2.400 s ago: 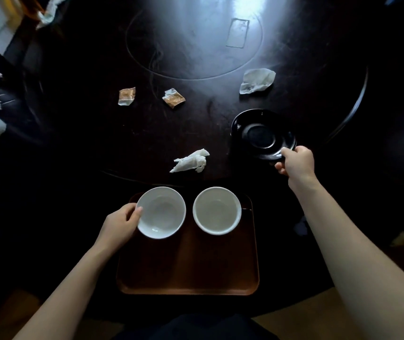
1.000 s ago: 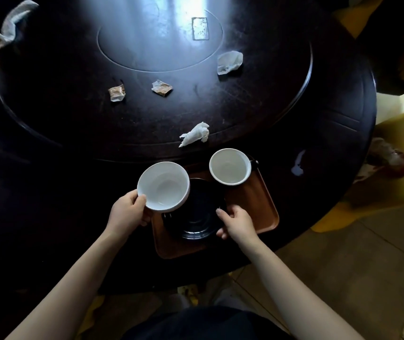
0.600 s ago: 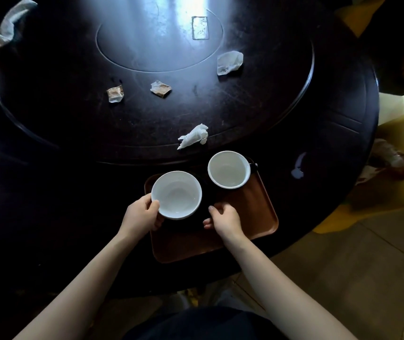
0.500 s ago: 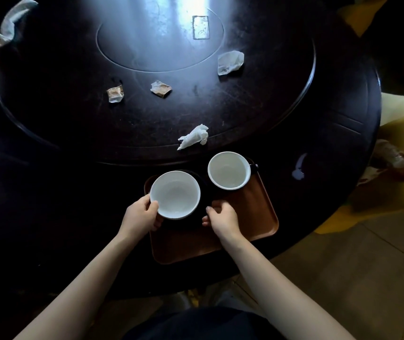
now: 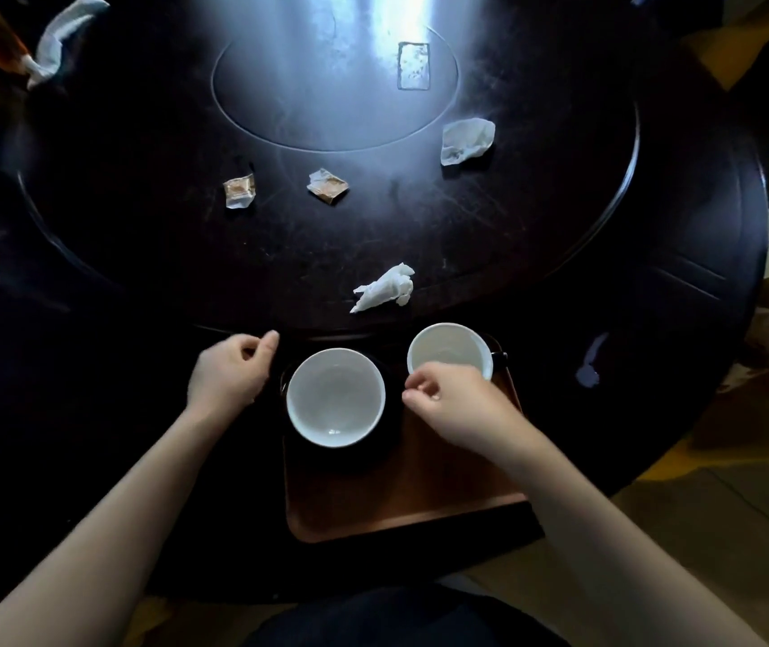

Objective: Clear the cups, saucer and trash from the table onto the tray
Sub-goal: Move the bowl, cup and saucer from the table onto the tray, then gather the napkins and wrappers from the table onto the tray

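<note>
The dark round bench (image 5: 536, 254) carried the brown tray (image 5: 420, 502) at its near edge, with two white cups on it: the left cup (image 5: 336, 396) seemingly on the dark saucer (image 5: 385, 452), the right cup (image 5: 448, 350) beside it. Beyond lay a crumpled napkin (image 5: 385, 287), another tissue (image 5: 466, 140) and two wrappers (image 5: 239, 191); all looked light, soft and easily pinched. The left hand (image 5: 228, 371) and right hand (image 5: 452, 406) hovered loosely curled, holding nothing, flanking the left cup, the trash well beyond them.
</note>
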The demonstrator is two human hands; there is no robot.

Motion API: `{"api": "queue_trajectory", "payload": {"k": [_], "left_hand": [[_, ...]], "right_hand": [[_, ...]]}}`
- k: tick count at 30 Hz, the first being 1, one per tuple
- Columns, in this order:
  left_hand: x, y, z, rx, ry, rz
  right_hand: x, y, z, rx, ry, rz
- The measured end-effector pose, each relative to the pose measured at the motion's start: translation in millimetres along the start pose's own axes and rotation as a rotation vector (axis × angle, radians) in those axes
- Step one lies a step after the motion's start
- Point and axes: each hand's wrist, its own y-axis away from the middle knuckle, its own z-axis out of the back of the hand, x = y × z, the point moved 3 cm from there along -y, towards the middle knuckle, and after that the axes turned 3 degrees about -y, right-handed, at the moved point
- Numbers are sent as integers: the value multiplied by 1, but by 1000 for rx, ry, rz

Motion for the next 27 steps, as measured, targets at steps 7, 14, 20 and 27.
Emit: {"api": "queue_trajectory", "payload": {"k": [7,14,20,27], "left_hand": [[-29,-132,30,-202,-88,113],[-61,-224,31,-211,-168,260],[-70,-264,25,-213,-167,350],[-60,-279,23,-232,125,325]], "right_hand": [[30,-112,52,-190,165,169],[33,-176,33,5,358,205],[14,-195,31,-35,267,376],[34,-254,81,-208,-138,282]]}}
